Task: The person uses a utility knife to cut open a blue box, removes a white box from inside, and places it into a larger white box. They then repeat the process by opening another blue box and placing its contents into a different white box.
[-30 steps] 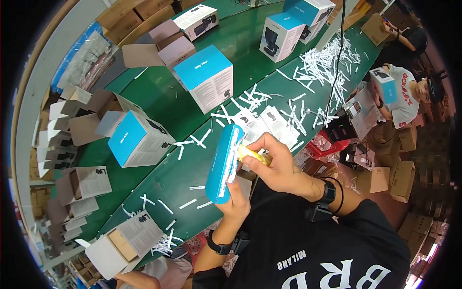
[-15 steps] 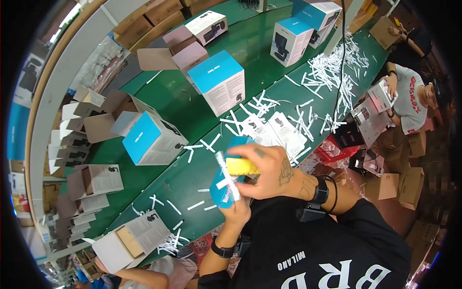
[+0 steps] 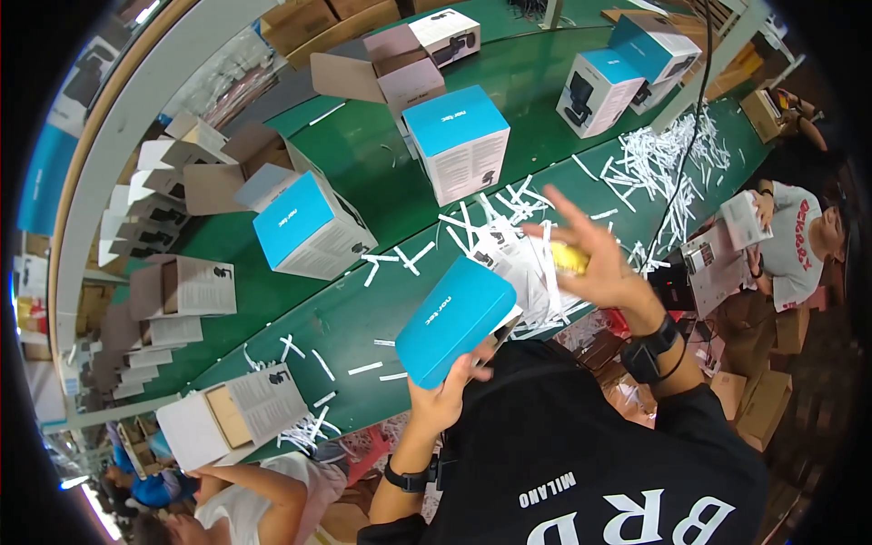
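My left hand [image 3: 445,395] grips a bright blue box [image 3: 454,322] by its lower edge, with the thumb against its side. The box is tilted above the bench near my chest. My right hand [image 3: 599,268] is apart from the box, to its right. Its index finger stretches out while a small yellow object [image 3: 570,259] sits against the palm and thumb; blur hides its exact kind. A white paper strip [image 3: 550,263] hangs by those fingers. Below that hand lie printed white sheets [image 3: 522,263] among loose strips.
Blue-and-white cartons [image 3: 459,150] stand along the green bench [image 3: 354,318]. A heap of white strips [image 3: 677,159] lies at the far right. An open carton [image 3: 232,418] is at the near left, beside a person in white [image 3: 291,490]. Another person [image 3: 790,227] holds a box at right.
My right hand has moved right, away from the blue box, with the yellow object. White strips no longer cross the box, and its broad face now shows. The view has shifted slightly.
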Demonstrator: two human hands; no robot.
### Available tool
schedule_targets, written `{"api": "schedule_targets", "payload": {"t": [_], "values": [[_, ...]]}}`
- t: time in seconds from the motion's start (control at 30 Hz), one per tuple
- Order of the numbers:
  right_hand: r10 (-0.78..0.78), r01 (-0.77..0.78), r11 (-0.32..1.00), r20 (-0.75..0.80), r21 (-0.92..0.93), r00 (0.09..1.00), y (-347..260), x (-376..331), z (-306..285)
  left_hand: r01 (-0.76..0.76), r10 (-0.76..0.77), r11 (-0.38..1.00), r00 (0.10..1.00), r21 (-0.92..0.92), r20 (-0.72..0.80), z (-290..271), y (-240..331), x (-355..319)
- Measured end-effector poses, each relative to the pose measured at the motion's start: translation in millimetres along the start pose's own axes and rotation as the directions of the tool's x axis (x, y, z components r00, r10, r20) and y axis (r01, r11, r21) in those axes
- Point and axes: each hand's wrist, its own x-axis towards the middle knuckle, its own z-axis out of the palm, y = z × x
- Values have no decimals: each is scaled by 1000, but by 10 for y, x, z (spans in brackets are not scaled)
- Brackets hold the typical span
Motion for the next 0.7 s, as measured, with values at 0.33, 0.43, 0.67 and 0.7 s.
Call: {"api": "schedule_targets", "payload": {"t": [0.33, 0.43, 0.67, 0.7], "values": [[-421, 412, 900, 519, 140, 744, 137, 369, 272, -97, 106, 576, 993, 812, 44, 299, 56, -102], [-434, 415, 894, 554, 167, 711, 131, 387, 275, -95, 56, 320, 995, 943, 81, 427, -9, -87], [-526, 581, 808, 563, 96, 638, 519, 192, 298, -312, 66, 307, 949, 899, 307, 258, -211, -421], [-553, 608, 789, 535, 88, 639, 588, 148, 326, -333, 170, 334, 942, 882, 291, 206, -281, -664]]}}
